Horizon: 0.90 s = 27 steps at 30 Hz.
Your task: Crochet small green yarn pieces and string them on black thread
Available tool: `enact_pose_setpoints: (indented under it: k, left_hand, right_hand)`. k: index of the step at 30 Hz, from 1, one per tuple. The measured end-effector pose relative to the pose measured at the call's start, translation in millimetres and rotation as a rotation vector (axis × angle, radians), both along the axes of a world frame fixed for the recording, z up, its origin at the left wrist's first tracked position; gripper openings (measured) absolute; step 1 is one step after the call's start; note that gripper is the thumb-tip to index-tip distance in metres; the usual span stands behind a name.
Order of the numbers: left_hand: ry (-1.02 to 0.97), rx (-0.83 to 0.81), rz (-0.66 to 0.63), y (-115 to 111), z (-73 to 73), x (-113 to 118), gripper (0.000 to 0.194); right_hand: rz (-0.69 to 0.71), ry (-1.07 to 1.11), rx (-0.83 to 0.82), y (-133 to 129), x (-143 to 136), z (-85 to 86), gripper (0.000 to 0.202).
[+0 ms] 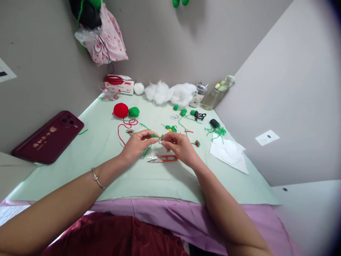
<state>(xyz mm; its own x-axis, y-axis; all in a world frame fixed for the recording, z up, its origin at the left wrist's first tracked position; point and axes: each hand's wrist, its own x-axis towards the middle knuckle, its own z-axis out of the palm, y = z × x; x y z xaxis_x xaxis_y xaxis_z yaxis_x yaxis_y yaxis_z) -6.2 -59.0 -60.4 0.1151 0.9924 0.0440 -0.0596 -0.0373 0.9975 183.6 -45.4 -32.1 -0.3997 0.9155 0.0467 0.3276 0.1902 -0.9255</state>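
Observation:
Between my two hands, above the middle of the table, is a small green yarn piece. My left hand pinches it between thumb and fingers. My right hand is closed at its right end, fingertips pressed together on a green strand; whether a needle is there too is too small to tell. Just below the hands lie orange-handled thread snips, blades pointing left. A loose green yarn tail shows under my left hand. A small red and green crocheted piece lies beyond my left hand, another right of my right hand.
A red yarn ball and green yarn ball sit back left. White stuffing, a pen cup and a bottle line the wall. A maroon phone-shaped object stands left; white sheets lie right.

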Motion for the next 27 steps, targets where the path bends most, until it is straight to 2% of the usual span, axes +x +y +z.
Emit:
enact_pose_setpoints:
  k: [2, 5, 7, 12, 15, 18, 21, 23, 25, 27]
  left_hand:
    - [0.008, 0.008, -0.008, 0.6, -1.1, 0.9, 0.019]
    - [-0.01, -0.002, -0.098, 0.0, -1.9, 2.4, 0.02]
    - [-0.001, -0.015, -0.131, -1.3, -1.8, 3.2, 0.022]
    - [0.14, -0.004, -0.159, -5.1, -0.6, 4.9, 0.022]
    - [0.197, -0.007, -0.189, -5.9, -1.5, 5.5, 0.019]
    - [0.183, -0.027, -0.232, -6.1, -2.6, 6.4, 0.022]
    - [0.192, -0.067, -0.293, -7.6, -2.7, 7.9, 0.024]
    - [0.206, -0.086, -0.342, -8.8, -2.7, 8.8, 0.023]
    - [0.188, -0.08, -0.378, -9.1, -3.4, 8.8, 0.024]
    - [0.147, -0.069, -0.415, -8.4, -4.2, 8.1, 0.026]
  right_hand:
    - [0.001, 0.068, -0.026, 0.2, -0.9, -1.2, 0.013]
    - [0.021, 0.169, -0.072, -1.1, -2.5, -1.1, 0.016]
    - [0.018, 0.143, -0.048, -3.0, -3.1, -0.3, 0.014]
    - [-0.033, -0.167, 0.287, -6.7, -3.0, 0.2, 0.01]
    - [0.018, -0.219, 0.341, -6.6, -3.8, 0.2, 0.01]
    - [0.01, -0.098, 0.307, -4.6, -5.6, 2.4, 0.013]
    - [-0.079, 0.118, 0.267, -2.0, -5.5, 6.7, 0.012]
    - [-0.115, 0.23, 0.179, -1.1, -3.7, 9.4, 0.014]
    - [-0.059, 0.297, 0.015, -1.0, -1.0, 10.8, 0.023]
    - [0.077, 0.311, -0.185, -0.7, 1.7, 10.8, 0.03]
